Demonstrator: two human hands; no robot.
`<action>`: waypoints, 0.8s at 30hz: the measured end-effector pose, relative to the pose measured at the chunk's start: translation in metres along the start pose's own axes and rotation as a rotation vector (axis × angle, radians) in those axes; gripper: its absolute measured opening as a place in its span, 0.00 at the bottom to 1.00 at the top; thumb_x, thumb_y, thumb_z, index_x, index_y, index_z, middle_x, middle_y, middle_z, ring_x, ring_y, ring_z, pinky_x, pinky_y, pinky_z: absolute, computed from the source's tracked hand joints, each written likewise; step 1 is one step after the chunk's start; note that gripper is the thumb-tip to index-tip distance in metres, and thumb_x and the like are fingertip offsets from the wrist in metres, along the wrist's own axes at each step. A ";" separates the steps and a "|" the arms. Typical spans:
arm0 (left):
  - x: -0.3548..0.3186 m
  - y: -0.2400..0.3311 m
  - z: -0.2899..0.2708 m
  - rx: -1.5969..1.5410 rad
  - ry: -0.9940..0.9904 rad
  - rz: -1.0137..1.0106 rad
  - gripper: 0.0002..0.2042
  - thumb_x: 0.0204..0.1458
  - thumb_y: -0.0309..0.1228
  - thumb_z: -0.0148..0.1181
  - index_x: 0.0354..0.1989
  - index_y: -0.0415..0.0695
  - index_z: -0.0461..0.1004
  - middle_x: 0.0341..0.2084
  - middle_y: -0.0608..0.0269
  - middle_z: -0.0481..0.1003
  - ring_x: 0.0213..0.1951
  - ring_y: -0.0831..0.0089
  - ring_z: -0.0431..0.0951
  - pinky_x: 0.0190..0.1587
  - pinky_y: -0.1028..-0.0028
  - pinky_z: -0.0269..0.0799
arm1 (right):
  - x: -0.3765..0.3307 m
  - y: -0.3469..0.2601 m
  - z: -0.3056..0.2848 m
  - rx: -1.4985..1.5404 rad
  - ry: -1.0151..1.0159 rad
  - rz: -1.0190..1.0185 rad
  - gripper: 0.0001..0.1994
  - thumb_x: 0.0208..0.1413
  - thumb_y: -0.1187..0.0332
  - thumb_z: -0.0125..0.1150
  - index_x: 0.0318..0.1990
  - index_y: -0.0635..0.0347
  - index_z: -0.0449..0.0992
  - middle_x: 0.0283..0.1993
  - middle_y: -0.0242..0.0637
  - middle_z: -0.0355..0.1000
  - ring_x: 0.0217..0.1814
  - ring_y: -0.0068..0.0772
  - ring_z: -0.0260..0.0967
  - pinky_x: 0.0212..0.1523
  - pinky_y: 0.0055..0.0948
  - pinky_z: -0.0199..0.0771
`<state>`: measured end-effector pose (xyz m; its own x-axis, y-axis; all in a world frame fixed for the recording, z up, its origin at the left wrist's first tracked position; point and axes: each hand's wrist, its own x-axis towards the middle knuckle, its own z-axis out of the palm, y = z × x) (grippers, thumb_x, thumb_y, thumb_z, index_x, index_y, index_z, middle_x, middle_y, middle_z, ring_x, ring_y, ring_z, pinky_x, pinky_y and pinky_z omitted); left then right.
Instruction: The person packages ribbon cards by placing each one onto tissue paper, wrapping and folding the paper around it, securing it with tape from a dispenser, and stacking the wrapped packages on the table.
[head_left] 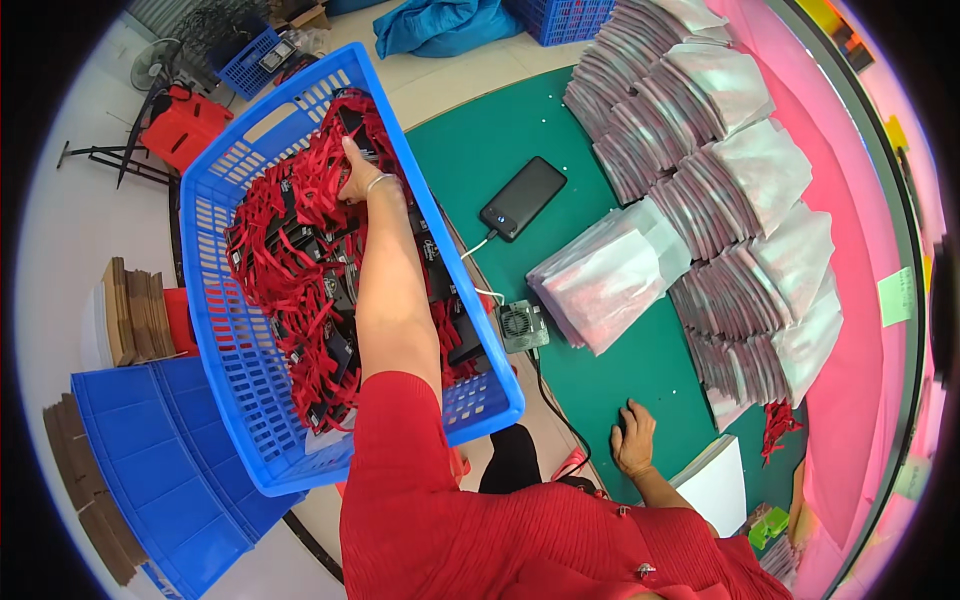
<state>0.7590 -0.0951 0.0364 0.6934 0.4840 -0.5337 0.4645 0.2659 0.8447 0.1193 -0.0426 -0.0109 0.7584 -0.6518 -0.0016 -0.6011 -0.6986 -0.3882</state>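
My left hand (358,178) reaches into the far end of a blue plastic basket (225,385). It touches the heap of black pieces with red ribbons (290,225) that fills much of the basket. The thumb shows against the heap, but the other fingers are mostly hidden, so I cannot tell whether they grip anything. On the green table (600,400), my right hand (634,440) rests low with its fingers apart and nothing in them. Beyond it lies a stack of pale translucent bags (605,275) with reddish contents, nearest to long rows of similar packed bags (715,170).
A black power bank or phone (523,198) lies on the table with a white cable. A small grey fan (523,326) sits at the table edge beside the basket. White paper (715,485) and red ribbons (778,430) lie right. Blue bins (165,450) and cardboard (135,310) stand left.
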 end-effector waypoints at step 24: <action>0.077 -0.046 0.024 -0.136 -0.269 0.506 0.26 0.37 0.27 0.74 0.46 0.32 0.72 0.42 0.51 0.77 0.37 0.67 0.77 0.41 0.66 0.73 | 0.002 0.000 0.004 -0.023 -0.047 -0.008 0.21 0.47 0.71 0.55 0.51 0.65 0.64 0.58 0.53 0.60 0.59 0.56 0.57 0.59 0.50 0.54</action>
<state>0.8045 -0.0903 -0.0449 0.9341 0.3547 -0.0399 -0.0225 0.1701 0.9852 0.1217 -0.0429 -0.0148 0.7736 -0.6323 -0.0418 -0.6005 -0.7105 -0.3668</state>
